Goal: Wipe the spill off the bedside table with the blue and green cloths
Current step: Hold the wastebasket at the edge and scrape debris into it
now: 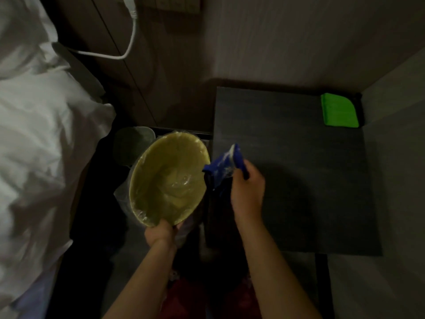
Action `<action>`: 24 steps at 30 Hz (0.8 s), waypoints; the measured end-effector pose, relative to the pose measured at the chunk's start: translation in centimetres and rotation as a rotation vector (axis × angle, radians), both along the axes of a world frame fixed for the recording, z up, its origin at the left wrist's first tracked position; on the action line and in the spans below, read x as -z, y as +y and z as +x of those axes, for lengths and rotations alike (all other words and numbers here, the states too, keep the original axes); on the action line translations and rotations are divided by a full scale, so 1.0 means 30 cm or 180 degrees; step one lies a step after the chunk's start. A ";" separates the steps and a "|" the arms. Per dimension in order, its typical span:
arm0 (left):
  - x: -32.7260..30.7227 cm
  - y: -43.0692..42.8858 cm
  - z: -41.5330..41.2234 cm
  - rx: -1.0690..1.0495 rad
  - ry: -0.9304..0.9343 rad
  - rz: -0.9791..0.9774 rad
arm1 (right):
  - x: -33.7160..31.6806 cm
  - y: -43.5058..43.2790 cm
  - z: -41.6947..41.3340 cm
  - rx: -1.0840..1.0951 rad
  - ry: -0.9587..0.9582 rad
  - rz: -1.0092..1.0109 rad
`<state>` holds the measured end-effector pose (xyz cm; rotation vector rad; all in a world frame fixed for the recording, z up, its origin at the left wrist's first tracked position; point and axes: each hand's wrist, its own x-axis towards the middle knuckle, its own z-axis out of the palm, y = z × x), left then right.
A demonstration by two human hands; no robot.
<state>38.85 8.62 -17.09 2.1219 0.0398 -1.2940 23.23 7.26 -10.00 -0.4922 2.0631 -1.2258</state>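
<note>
Gripping a blue cloth (224, 165) beside the table (299, 180) edge, right hand (247, 189); left hand (161, 233) holds a bowl (169, 178); green cloth (340, 110) lies well apart.

Both forearms bare, no sleeves; hands (247, 192) ungloved; red garment below.

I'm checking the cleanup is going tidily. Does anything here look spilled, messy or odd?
The blue cloth, gripped in the right hand at the bedside table's left edge, carries a whitish smear. The left hand tilts a plastic-lined bowl beside it. The green cloth lies folded, unused.
</note>
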 end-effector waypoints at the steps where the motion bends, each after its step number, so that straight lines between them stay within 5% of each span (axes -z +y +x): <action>1: 0.002 -0.001 0.003 0.0031 0.0005 0.0024 | -0.010 0.019 -0.052 0.0150 0.0126 -0.0064; 5: 0.008 -0.008 0.001 -0.0111 0.0073 -0.0106 | -0.042 0.089 -0.250 0.0545 0.0459 -0.0338; 9: 0.015 -0.002 -0.009 -0.0021 -0.0017 0.0012 | 0.001 0.142 -0.380 0.0558 0.0787 0.0124; 16: 0.016 0.003 -0.020 -0.0062 -0.0023 -0.0009 | 0.164 0.084 -0.314 -0.0136 -0.0004 0.1064; 24: 0.027 0.000 -0.020 0.0172 -0.0170 0.0066 | 0.182 -0.017 -0.115 -0.0749 -0.0432 0.0959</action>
